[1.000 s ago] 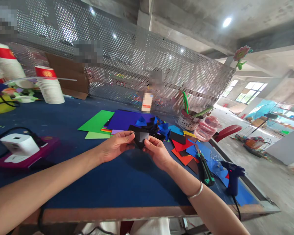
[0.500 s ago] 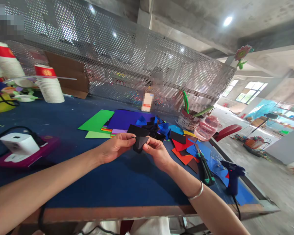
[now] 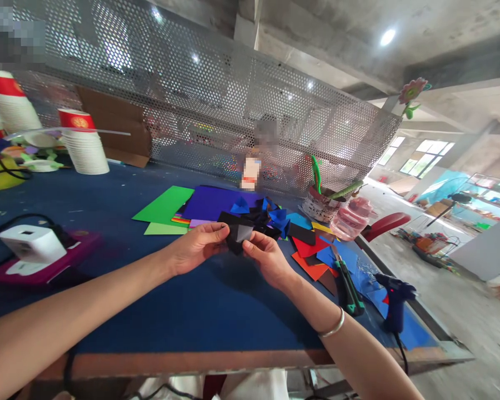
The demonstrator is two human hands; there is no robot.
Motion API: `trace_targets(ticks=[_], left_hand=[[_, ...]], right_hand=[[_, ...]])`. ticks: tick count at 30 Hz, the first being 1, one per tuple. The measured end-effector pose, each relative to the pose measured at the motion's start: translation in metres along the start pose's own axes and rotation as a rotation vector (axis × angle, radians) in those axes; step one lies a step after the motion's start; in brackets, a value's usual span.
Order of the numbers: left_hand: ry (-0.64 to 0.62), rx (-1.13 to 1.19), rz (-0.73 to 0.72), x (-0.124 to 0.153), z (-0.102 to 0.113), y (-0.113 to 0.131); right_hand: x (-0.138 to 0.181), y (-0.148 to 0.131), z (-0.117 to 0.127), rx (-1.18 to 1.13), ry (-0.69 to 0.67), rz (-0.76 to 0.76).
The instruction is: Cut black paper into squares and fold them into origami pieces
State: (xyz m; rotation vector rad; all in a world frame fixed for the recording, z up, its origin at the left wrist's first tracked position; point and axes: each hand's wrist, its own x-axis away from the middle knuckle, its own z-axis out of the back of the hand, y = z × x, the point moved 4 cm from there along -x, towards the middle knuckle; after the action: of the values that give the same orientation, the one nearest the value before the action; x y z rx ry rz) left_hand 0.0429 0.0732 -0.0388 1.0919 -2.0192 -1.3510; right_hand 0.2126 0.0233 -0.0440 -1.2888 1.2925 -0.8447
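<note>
Between my two hands, a small folded piece of black paper is held just above the table. My left hand pinches its left edge with thumb and fingers. On the other side, my right hand has its thumb and forefinger closed on the right edge. Behind the hands lie several folded blue and black paper pieces. A stack of coloured paper, topped by a dark blue sheet and a green sheet, lies to their left. Part of the black paper is hidden by my fingers.
Red paper, a green-black utility knife and a blue glue gun lie on the right. A pink bottle stands behind them. Left are a white charger and stacked paper cups. A perforated metal screen rises behind.
The black paper has tilted between my fingers and shows a wider, lighter face. My left hand has shifted slightly; both hands still hold the paper.
</note>
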Motion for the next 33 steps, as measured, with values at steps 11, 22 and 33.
trace_targets(ticks=[11,22,33], left_hand=[[-0.037,-0.111,0.011,0.007,-0.004,0.01],[0.107,-0.03,-0.022,0.002,0.003,0.007],[0.118,-0.087,-0.057,0.002,0.003,0.011]], right_hand=[[0.004,-0.007,-0.008,0.055,-0.058,0.011],[-0.002,0.001,0.006,0.04,0.016,-0.009],[0.001,0.0,-0.001,0.082,-0.024,-0.003]])
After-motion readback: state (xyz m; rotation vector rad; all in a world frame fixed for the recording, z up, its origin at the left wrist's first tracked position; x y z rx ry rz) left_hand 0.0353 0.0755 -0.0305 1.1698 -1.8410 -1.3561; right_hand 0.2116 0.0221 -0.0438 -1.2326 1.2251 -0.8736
